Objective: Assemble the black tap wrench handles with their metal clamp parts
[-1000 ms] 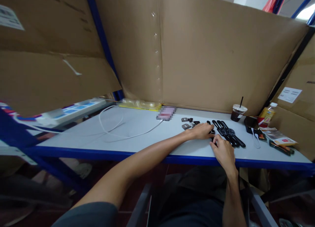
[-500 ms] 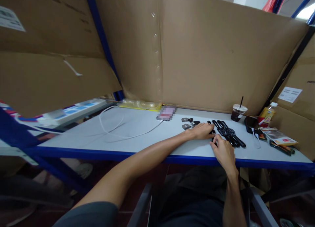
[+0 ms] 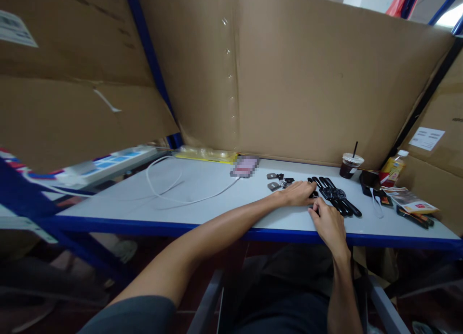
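My left hand [image 3: 299, 193] lies low over the table, its fingers closed on a black long-handled tool [image 3: 315, 194], which they mostly cover. Close beside it, my right hand [image 3: 328, 220] has its thumb and fingers pinched together at the near end of the same tool. How much of that end it grips is hidden. Just to the right lie several similar black tools [image 3: 335, 194], side by side, with round parts at their middles. Left of my left hand rest small grey and black metal pieces [image 3: 275, 185].
A phone [image 3: 245, 166], blurred out, is plugged into a white cable [image 3: 195, 200]. Behind it is a yellow-edged clear plastic pack [image 3: 206, 154]. At the right stand a lidded drink cup [image 3: 350, 165] and a bottle [image 3: 395, 169], near packets [image 3: 414, 201]. Cardboard [image 3: 289, 78] walls the back.
My left fingers have shifted very slightly over the black tool, whose far tip now shows a little further right. My right hand stays almost in place.
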Action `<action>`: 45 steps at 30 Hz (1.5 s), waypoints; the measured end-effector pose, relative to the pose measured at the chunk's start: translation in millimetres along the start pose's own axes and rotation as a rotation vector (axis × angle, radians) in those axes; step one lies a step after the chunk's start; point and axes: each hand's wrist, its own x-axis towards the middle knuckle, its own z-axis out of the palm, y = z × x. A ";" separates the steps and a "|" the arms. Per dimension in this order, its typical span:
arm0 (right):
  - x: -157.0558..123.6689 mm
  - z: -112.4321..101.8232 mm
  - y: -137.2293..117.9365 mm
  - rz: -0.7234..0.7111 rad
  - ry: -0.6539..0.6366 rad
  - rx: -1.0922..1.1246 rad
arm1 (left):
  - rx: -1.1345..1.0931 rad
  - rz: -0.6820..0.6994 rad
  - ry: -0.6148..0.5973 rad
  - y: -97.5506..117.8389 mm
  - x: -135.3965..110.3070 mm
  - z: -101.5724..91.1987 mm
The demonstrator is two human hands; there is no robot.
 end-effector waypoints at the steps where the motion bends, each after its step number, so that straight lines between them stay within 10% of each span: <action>1: 0.0 0.3 0.3 -0.005 0.000 -0.001 | 0.001 0.003 -0.002 0.2 -0.1 -0.4; 34: 1.1 0.9 -4.9 0.171 0.017 -0.032 | 0.177 -0.093 -0.061 -25.4 -10.8 -21.9; 45: -0.5 6.2 -1.0 0.172 0.127 -0.006 | 0.068 0.174 0.004 -14.2 -11.3 -25.4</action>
